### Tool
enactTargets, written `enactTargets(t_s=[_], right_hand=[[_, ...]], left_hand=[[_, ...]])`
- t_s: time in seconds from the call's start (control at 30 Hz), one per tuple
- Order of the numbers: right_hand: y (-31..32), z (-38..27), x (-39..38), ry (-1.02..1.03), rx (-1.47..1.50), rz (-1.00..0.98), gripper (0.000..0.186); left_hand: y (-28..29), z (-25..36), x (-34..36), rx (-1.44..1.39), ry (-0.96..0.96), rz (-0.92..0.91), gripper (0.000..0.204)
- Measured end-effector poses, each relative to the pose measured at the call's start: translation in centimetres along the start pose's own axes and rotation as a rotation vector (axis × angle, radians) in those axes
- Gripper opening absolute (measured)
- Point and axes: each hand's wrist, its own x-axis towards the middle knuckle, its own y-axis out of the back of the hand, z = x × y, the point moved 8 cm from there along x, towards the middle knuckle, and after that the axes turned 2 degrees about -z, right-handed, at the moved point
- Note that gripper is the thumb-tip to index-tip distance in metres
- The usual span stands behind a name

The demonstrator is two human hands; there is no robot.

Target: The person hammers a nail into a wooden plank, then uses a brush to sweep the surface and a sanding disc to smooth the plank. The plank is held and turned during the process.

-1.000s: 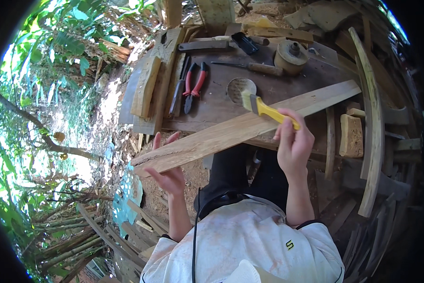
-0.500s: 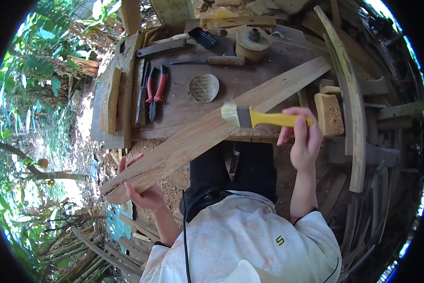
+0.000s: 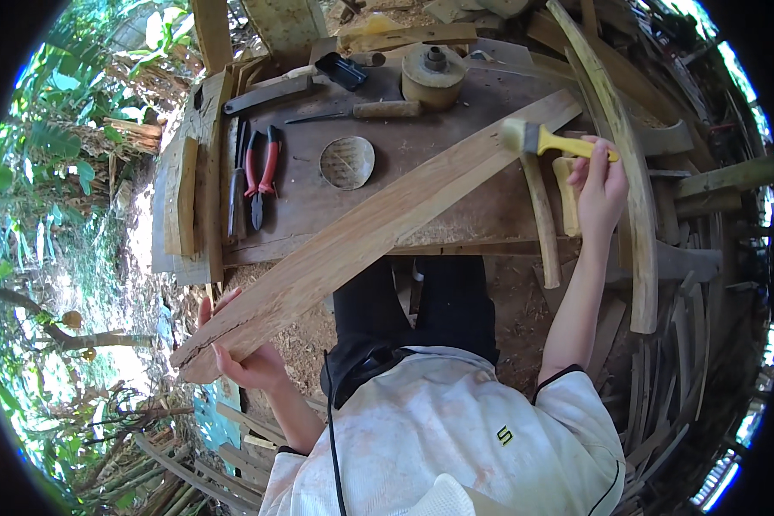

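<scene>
A long wooden board (image 3: 365, 232) slants from the lower left up to the far right, its far part over the workbench (image 3: 309, 202). My left hand (image 3: 247, 359) grips its near left end, thumb on one side and fingers on the other; that end has a dark crack. In my right hand (image 3: 602, 179) is a paintbrush (image 3: 567, 144) with a yellow handle, held near the handle's end. Its pale bristles are at the board's far right part and look to be touching the upper face.
On the bench lie red-handled pliers (image 3: 262, 172), a round woven-looking disc (image 3: 347, 162), a wooden-handled pointed tool (image 3: 387, 110), a black tray-like piece (image 3: 341, 70) and a round pot (image 3: 432, 79). A long curved pole (image 3: 623, 155) stands at the right, beside stacked wood strips (image 3: 662, 378).
My right hand has moved the paintbrush right and away, from the board's middle to its far end. The left hand still holds the board. The whole view has shifted slightly.
</scene>
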Motion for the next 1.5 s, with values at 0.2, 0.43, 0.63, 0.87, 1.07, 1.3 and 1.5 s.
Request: enactTargets(t_s=[0.2, 0.43, 0.63, 0.87, 1.07, 1.3, 1.5], right_hand=[[-0.2, 0.4, 1.1, -0.052, 0.108, -0.165, 0.037], [2.4, 2.8, 5.0, -0.029, -0.060, -0.034, 0.039], [4.0, 3.9, 8.1, 0.050, -0.287, 0.074, 0.039], [3.9, 3.0, 10.1, 0.240, -0.692, 0.100, 0.038], [3.4, 4.4, 10.9, 0.130, -0.598, 0.026, 0.041], [3.1, 5.9, 11.5, 0.093, -0.436, -0.002, 0.039], [-2.1, 2.0, 7.6, 0.115, -0.323, -0.230, 0.037]], left_hand=[[0.9, 0.6, 0.3, 0.014, -0.050, 0.035, 0.073], [0.9, 1.1, 0.7, 0.051, -0.042, 0.054, 0.072], [1.5, 0.6, 0.7, 0.038, -0.040, 0.057, 0.072], [2.3, 0.5, 0.6, 0.070, -0.028, 0.083, 0.074], [2.2, 0.4, 0.8, 0.077, -0.032, 0.079, 0.075], [2.2, 0.1, 1.0, 0.062, -0.034, 0.096, 0.074], [1.9, 0.6, 0.7, 0.068, -0.042, 0.109, 0.074]])
